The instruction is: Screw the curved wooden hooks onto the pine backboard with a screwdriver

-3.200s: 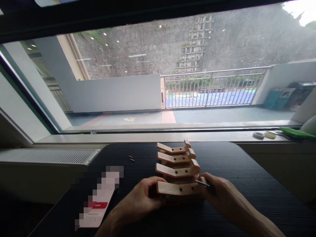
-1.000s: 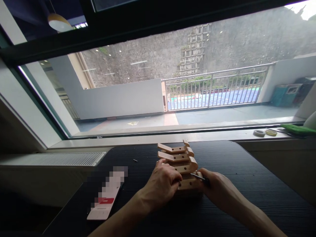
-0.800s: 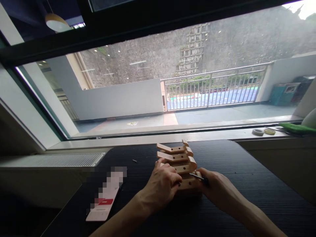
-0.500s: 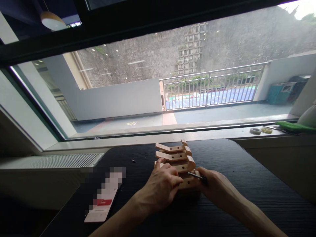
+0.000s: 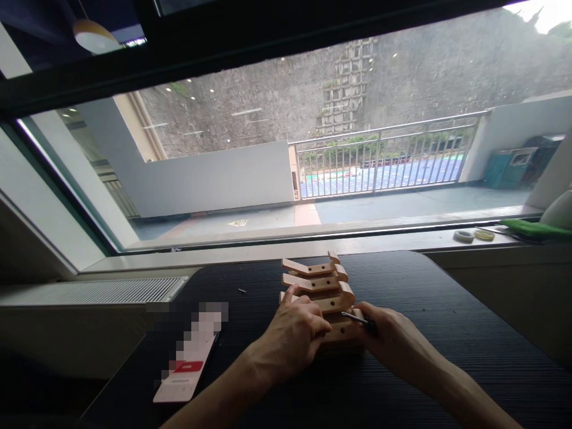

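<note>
A light wooden rack (image 5: pixel 333 285) stands on the table, its several stacked bent slats ending in curled right ends and drilled with dark holes. My left hand (image 5: pixel 297 328) is wrapped over the rack's near left side, fingers curled on the lower slats. At the rack's right front corner, my right hand (image 5: pixel 386 333) is closed around the black handle of a screwdriver (image 5: pixel 355 317). Its metal shaft points left across the nearest slats, close to a hole. The right fingers also rest against the wood; part of the handle is hidden in the palm.
A small screw (image 5: pixel 242 291) lies on the dark table (image 5: pixel 447 345) left of the rack. Farther left is a phone (image 5: pixel 185 381), partly blurred out. Tape rolls (image 5: pixel 463 236) and a green item (image 5: pixel 531 229) sit on the windowsill at right.
Both hands and the rack stay nearly in place. The view has shifted very slightly; no grip has changed.
</note>
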Tool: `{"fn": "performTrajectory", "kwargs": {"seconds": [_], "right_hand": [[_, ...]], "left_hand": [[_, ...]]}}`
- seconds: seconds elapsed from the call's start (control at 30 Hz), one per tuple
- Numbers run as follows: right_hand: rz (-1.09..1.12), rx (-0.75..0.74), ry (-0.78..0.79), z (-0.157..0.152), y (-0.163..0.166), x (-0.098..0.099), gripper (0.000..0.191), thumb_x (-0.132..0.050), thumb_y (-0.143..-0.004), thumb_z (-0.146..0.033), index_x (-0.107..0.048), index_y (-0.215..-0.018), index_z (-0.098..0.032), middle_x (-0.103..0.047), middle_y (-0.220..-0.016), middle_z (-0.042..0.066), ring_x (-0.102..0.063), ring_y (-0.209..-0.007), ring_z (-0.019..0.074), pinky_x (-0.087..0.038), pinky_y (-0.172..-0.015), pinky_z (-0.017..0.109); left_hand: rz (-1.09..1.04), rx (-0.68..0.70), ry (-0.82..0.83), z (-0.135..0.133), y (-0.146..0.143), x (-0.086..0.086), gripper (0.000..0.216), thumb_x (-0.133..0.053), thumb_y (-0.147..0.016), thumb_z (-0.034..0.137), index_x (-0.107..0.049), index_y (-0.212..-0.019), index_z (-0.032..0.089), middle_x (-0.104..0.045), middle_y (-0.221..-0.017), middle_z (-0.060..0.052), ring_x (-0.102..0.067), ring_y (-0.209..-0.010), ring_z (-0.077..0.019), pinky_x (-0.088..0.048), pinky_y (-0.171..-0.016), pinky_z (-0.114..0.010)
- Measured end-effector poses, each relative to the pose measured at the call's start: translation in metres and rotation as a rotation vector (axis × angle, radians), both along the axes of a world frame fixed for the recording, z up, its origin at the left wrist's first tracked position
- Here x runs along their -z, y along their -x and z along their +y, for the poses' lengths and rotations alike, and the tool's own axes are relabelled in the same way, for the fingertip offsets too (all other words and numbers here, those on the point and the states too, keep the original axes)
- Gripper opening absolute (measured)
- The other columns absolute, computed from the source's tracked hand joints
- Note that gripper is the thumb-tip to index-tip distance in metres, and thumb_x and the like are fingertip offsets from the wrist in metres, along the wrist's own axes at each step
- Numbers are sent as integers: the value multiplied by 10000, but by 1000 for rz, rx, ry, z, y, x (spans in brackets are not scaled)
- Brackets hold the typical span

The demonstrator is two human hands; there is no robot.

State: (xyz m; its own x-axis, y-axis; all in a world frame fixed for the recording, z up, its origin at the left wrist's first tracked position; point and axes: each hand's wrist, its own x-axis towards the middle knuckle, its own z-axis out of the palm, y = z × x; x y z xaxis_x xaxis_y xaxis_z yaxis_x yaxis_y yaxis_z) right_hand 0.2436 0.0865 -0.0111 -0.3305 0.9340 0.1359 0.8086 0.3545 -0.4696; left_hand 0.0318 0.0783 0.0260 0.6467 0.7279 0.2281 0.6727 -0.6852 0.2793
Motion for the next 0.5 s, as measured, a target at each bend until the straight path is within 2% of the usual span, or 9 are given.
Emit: {"fn": "performTrajectory", "kwargs": {"seconds": [0.13, 0.37, 0.5], "right_hand": [[-4, 3, 13, 1, 1, -2, 123, -418, -820, -303, -488, -779, -211, -643, -780, 33, -581, -698, 189, -322, -584, 258], [-5, -7, 18, 0, -1, -4, 131, -419, -808, -306, -501, -799, -204, -642, -780, 41, -573, -686, 190, -320, -579, 263], [-7, -20, 15, -1, -1, -6, 133, -418, -811, -308, -500, -796, -204, -637, -757, 31, -560, -665, 181, -316, -578, 266]], "left_hand": [[7, -13, -32, 0, -2, 0, 155, -549, -825, 227, -700, -823, 261, -672, -836, 11, -563, -910, -164, -149, -1046, -413], [26, -23, -28, 1, -3, 2, 148, -559, -794, 190, -684, -729, 232, -683, -786, 9, -572, -850, -163, -186, -1033, -423], [3, -41, -45, 2, -3, 6, 141, -558, -787, 187, -687, -801, 244, -694, -806, 8, -579, -847, -165, -206, -1028, -421]]}}
